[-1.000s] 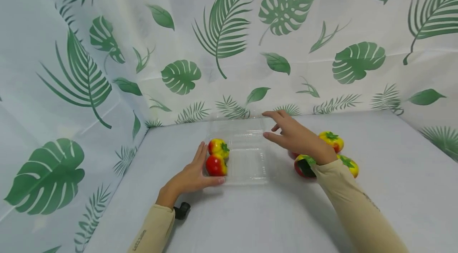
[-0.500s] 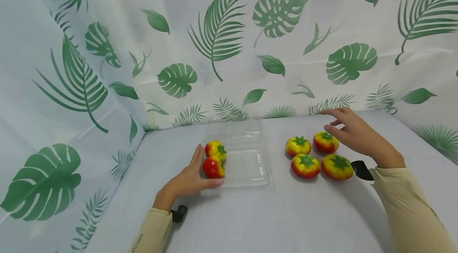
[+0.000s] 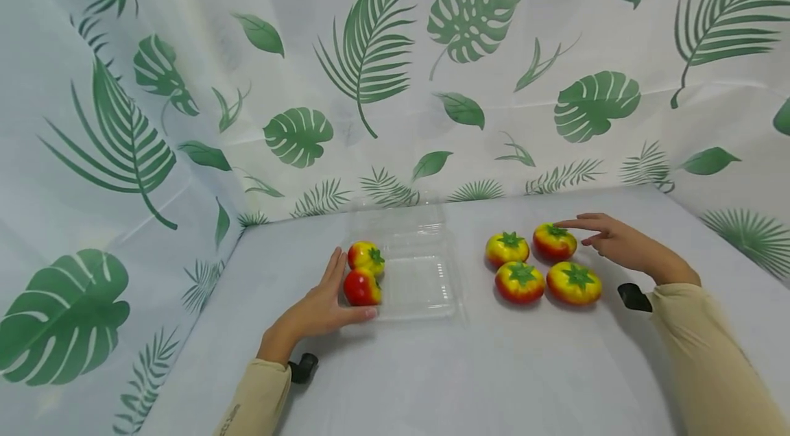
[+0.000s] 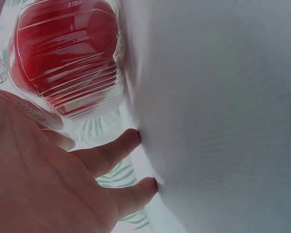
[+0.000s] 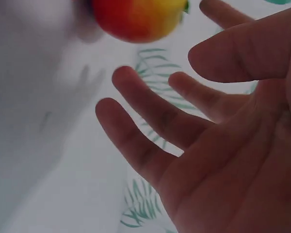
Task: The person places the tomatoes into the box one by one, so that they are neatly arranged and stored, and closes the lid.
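Observation:
A clear plastic clamshell box [image 3: 420, 285] lies with its lid folded back. Two red-and-yellow toy fruits with green leafy tops, one farther back [image 3: 365, 258] and one nearer [image 3: 361, 287], sit in its left side. My left hand [image 3: 317, 306] rests against that side, fingers straight along the wall and thumb along the front edge. In the left wrist view red fruit [image 4: 68, 43] shows through the ribbed plastic, and two fingertips touch the table. My right hand [image 3: 629, 244] reaches over the back right fruit [image 3: 554, 242], fingers spread and holding nothing; its index fingertip overlaps the fruit's leafy top.
Three more such fruits, back left [image 3: 507, 249], front left [image 3: 520, 282] and front right [image 3: 574, 283], stand grouped with it on the white table [image 3: 469, 367]. A leaf-print curtain [image 3: 382, 79] encloses the back and sides. Black wrist cameras [image 3: 634, 297] sit at both wrists.
My right hand has moved right from beside the open lid, past the fruit group, then lowered to the back right fruit. The left hand stays at the box; the view has shifted slightly.

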Motion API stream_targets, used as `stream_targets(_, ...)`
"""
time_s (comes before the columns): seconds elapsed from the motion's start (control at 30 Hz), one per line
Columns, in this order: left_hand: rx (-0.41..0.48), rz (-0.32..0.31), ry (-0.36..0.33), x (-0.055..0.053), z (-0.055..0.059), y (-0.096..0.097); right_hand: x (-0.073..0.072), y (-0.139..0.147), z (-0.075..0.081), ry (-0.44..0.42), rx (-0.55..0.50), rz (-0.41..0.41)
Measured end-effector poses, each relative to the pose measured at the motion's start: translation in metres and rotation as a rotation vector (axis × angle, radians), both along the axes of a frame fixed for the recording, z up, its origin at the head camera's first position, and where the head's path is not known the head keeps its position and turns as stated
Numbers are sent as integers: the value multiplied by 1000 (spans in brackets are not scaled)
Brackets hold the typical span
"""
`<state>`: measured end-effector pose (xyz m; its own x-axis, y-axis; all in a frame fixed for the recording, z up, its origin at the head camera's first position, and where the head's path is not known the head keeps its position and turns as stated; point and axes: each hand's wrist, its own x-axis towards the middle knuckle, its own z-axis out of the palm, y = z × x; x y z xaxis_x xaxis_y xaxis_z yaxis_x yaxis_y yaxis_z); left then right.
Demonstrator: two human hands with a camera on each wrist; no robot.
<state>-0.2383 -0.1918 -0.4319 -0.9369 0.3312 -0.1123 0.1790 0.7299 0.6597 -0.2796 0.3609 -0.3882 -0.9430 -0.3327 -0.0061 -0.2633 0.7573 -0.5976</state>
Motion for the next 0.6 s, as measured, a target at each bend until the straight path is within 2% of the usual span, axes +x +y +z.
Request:
stream_targets(0.23,-3,13,-8,1,-1,1,-8,-7,-9,-41,-56,51)
stream_targets(0.6,-17,14,-6,1,-1,2,-10,-14,-14,-81,-54,-70)
